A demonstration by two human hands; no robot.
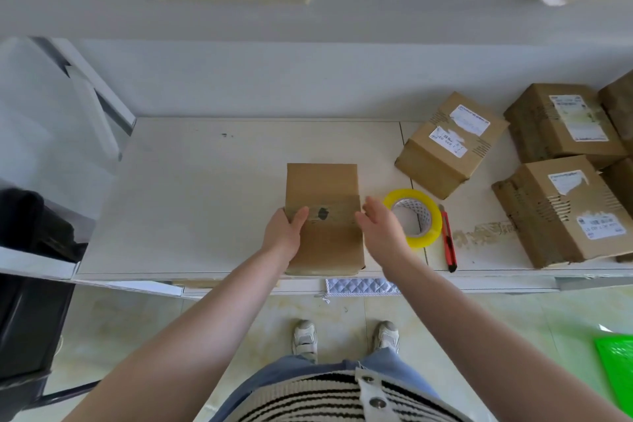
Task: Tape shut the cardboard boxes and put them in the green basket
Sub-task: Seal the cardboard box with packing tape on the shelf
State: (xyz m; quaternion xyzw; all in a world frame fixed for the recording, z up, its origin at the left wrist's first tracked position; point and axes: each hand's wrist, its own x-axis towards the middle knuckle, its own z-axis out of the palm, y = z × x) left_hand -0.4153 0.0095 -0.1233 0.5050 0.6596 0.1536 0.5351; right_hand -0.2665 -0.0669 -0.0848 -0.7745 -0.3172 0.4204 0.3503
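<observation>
The cardboard box (323,216) lies at the bench's (191,202) near edge, a tape band across its top. Left hand (284,233) grips its nine o'clock side, thumb on top. Right hand (378,224), fingers straight and holding nothing, hovers just beside the three o'clock side. Judged light and stiff, tape slick; best clasped on opposite side walls. Tape roll (412,217) beyond; green basket (616,373) at five o'clock on the floor.
</observation>
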